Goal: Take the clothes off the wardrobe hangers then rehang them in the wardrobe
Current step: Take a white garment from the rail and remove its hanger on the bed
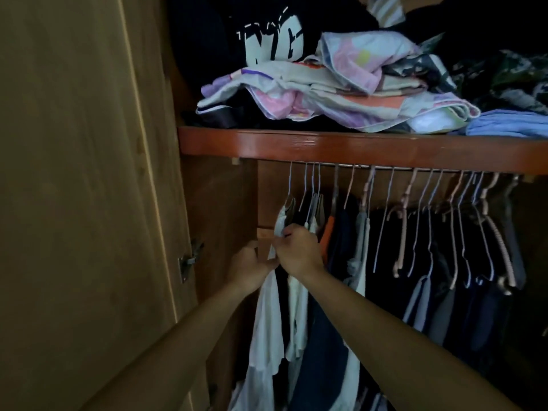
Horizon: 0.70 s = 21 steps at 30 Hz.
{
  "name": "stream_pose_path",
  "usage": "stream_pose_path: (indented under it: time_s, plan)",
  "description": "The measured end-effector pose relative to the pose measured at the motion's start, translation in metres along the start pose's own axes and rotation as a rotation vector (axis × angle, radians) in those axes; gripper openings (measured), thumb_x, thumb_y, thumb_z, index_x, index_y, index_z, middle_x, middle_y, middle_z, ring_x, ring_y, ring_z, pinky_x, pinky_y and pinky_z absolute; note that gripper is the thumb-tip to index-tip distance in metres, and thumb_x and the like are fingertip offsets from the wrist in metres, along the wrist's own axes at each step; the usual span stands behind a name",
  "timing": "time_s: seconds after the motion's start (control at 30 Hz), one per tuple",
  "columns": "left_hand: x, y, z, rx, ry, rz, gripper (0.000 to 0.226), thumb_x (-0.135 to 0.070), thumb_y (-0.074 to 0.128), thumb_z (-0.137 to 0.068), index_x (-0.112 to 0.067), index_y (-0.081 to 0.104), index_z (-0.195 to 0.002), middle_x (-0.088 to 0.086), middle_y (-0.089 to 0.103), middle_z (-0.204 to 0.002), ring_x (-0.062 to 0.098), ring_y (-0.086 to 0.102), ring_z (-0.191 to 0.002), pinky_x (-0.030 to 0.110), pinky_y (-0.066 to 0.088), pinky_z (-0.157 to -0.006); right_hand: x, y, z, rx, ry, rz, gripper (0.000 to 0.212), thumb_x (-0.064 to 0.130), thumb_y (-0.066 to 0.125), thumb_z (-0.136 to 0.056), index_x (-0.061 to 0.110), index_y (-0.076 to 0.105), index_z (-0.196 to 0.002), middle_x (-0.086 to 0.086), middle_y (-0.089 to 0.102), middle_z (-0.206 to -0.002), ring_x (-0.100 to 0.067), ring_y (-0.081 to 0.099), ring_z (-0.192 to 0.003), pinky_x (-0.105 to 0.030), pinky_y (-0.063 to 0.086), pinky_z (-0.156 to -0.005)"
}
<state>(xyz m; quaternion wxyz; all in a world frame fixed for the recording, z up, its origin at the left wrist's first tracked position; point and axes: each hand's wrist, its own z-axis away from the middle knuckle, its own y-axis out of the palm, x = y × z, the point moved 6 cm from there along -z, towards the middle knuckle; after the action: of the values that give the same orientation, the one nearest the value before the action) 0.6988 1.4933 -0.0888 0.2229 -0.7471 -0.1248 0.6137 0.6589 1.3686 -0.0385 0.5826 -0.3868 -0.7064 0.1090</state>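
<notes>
A white garment hangs on the leftmost hanger of the wardrobe rail. My left hand pinches its fabric at the left side, just below the shoulder. My right hand grips the same garment's upper part near the collar, fingers closed on the cloth. Right beside it hang more white and dark clothes. Further right, several hangers hang on the rail, some bare, with dark garments below them.
The open wooden wardrobe door stands close on the left, its hinge near my left hand. A reddish shelf runs directly above the rail and carries a heap of folded clothes.
</notes>
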Motion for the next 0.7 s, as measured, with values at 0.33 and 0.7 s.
stream_pose_path:
  time_s: [0.33,0.7]
  plan:
    - [0.019,0.019,-0.023,0.053,-0.031,0.274,0.025,0.005,0.06,-0.079,-0.013,0.072,-0.092,0.004,0.071,-0.084,0.019,0.067,-0.081,0.03,0.051,-0.072,0.005,0.032,-0.057,0.072,0.105,0.21,0.014,0.015,0.053,-0.094,0.005,0.059,-0.087,-0.011,0.066,-0.088,-0.027,0.067,-0.085,-0.027,0.047,-0.062]
    - [0.008,-0.008,-0.021,-0.091,0.015,0.545,0.019,0.0,0.061,-0.086,-0.013,0.067,-0.099,0.013,0.072,-0.094,0.019,0.067,-0.083,0.016,0.048,-0.061,0.021,0.027,-0.059,0.05,0.034,0.261,0.023,0.014,0.054,-0.095,0.008,0.048,-0.074,-0.011,0.063,-0.089,-0.024,0.064,-0.082,-0.025,0.04,-0.055]
